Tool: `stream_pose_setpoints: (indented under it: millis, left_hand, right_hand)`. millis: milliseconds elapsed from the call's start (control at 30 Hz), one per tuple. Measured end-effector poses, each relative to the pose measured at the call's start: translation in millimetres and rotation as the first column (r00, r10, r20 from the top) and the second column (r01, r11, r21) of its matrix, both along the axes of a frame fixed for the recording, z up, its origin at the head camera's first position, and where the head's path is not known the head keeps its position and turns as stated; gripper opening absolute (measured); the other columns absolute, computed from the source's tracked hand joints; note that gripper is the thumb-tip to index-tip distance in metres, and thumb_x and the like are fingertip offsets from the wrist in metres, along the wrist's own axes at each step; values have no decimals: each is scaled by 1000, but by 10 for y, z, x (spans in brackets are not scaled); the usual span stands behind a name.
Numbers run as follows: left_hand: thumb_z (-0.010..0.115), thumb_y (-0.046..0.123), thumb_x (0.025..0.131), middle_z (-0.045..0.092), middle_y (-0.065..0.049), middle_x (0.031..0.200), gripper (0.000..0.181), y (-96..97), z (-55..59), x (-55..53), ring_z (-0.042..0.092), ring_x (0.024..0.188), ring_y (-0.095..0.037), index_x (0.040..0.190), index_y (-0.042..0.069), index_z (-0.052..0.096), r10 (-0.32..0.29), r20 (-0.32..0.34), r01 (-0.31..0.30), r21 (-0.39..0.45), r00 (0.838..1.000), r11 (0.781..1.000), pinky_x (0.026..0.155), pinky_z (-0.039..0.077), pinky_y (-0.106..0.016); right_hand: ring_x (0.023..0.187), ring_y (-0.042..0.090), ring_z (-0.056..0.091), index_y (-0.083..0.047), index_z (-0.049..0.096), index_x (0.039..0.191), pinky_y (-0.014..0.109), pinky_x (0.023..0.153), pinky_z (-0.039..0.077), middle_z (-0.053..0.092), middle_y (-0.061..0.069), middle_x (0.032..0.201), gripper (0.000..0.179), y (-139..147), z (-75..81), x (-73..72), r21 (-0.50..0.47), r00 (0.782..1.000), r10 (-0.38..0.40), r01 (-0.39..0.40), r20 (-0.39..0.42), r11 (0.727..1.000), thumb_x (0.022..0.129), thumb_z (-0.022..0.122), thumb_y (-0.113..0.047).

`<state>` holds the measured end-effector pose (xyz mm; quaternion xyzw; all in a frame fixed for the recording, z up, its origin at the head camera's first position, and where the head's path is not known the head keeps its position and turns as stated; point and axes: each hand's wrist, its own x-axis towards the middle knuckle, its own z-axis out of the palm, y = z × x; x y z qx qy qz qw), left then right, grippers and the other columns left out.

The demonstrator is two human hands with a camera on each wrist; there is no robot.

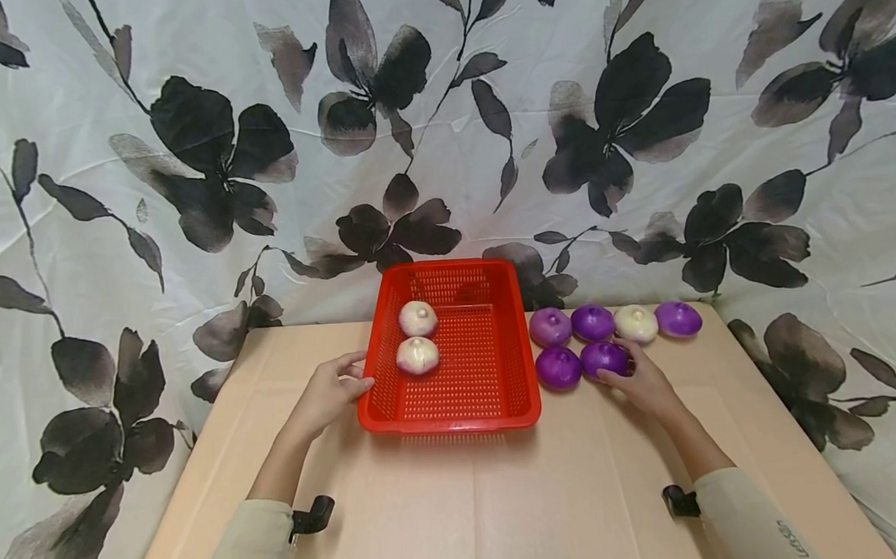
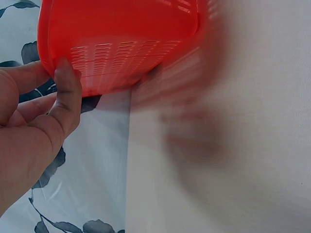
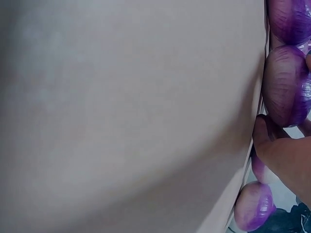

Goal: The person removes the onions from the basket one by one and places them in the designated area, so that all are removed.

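A red plastic basket (image 1: 454,413) stands on the table with two white onions (image 1: 417,319) inside, at its left. My left hand (image 1: 335,393) pinches the basket's left rim between thumb and fingers; the left wrist view shows the thumb (image 2: 68,92) against its outer wall. To the basket's right, my right hand (image 1: 643,381) holds the right-hand purple onion (image 1: 603,359) of the front pair, thumb at the near side and fingers round its right. Another purple onion (image 1: 558,367) lies just left of it. In the right wrist view the held onion (image 3: 284,87) is partly cut off.
Behind the front pair lies a back row: purple onions (image 1: 550,327) (image 1: 592,322), a white onion (image 1: 636,325) and a purple onion (image 1: 678,319) at the right end. The wooden-toned table (image 1: 458,512) ends at a floral cloth (image 1: 487,144) behind.
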<state>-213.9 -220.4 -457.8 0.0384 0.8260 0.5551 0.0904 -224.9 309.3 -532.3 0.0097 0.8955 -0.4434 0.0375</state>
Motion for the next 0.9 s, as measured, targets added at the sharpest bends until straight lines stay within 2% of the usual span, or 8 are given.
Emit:
stream_pose_setpoints:
  millis: [300,600,900]
  left_hand:
    - [68,1,96,62,-21,104,57,-2,-6,-9,71,86,-21,149,-8,47,-2,7,2,-3,1000,1000,71,62,-26]
    - [68,1,97,62,-20,104,58,-5,-21,-7,71,86,-21,149,-9,45,-2,11,2,-6,1000,1000,71,62,-27]
    - [67,1,97,62,-22,104,57,-7,-36,-18,70,84,-20,149,-10,45,1,6,-1,-12,1000,1000,71,62,-26]
  right_hand:
    - [134,50,47,1,28,158,56,103,46,40,36,151,81,5,1,-4,17,1000,-5,4,3,1000,99,70,-33]
    - [129,48,51,1,28,158,52,98,49,43,34,150,79,-11,8,2,20,1000,0,0,-7,1000,99,71,-31]
    - [135,52,47,7,25,158,60,109,44,36,36,154,82,6,39,8,0,1000,9,-9,-25,1000,99,71,-29]
